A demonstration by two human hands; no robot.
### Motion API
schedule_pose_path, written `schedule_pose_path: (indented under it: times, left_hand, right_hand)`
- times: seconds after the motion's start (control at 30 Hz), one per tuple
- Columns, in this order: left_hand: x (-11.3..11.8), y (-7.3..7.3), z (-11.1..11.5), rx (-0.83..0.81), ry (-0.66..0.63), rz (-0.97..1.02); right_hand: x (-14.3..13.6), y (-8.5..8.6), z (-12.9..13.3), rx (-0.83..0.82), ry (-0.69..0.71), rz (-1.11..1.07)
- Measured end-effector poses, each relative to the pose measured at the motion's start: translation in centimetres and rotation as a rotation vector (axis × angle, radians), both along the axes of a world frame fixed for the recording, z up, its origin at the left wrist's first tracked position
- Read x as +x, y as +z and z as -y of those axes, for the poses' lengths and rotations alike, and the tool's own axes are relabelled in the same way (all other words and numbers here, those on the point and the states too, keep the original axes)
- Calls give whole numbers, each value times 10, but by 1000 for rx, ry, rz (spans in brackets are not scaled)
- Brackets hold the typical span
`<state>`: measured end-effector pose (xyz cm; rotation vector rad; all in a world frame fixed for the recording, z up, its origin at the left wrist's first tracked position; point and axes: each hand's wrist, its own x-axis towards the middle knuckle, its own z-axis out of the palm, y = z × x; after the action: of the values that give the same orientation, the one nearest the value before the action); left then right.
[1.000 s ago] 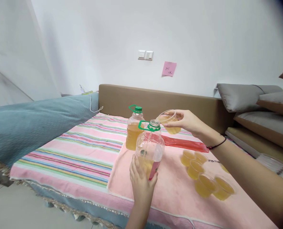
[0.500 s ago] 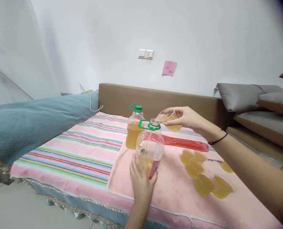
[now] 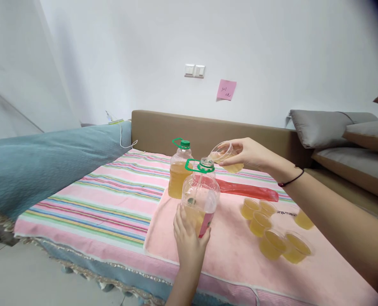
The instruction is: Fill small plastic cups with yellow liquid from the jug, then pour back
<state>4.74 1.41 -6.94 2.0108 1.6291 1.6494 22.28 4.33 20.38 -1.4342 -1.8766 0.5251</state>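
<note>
My left hand (image 3: 190, 229) is wrapped round the lower part of a clear plastic bottle (image 3: 199, 191), which stands uncapped on a pink cloth with yellow liquid in its lower part. A green ring handle (image 3: 193, 166) circles its neck. In my right hand (image 3: 244, 152) is a clear plastic cup (image 3: 229, 157) of yellow liquid, tilted left with its rim at the bottle's mouth. A thin stream shows inside the bottle neck. Behind it stands a second bottle (image 3: 177, 178) of amber liquid with a green cap. Several filled cups (image 3: 272, 245) stand to the right.
A red plastic bag (image 3: 248, 189) lies behind the cups on the pink cloth (image 3: 227, 255). Striped fabric (image 3: 112, 195) covers the bed, with a brown headboard (image 3: 157, 127) at the back. Grey cushions (image 3: 322, 127) are stacked at the right.
The cup in my right hand has risen slightly and tips further toward the bottle's mouth, its liquid lower. My left hand keeps its grip on the bottle.
</note>
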Motion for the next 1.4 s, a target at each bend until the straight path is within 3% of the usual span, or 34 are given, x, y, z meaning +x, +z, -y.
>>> schedule_pose_path:
  times: [0.53,1.4]
  left_hand:
    - [0,-2,-1,21,8,-25]
    - [-1,-1,1,7,2,-17]
  right_hand:
    - [-4,14,1,19,13,197]
    - [-6,26,-4,3,-24,336]
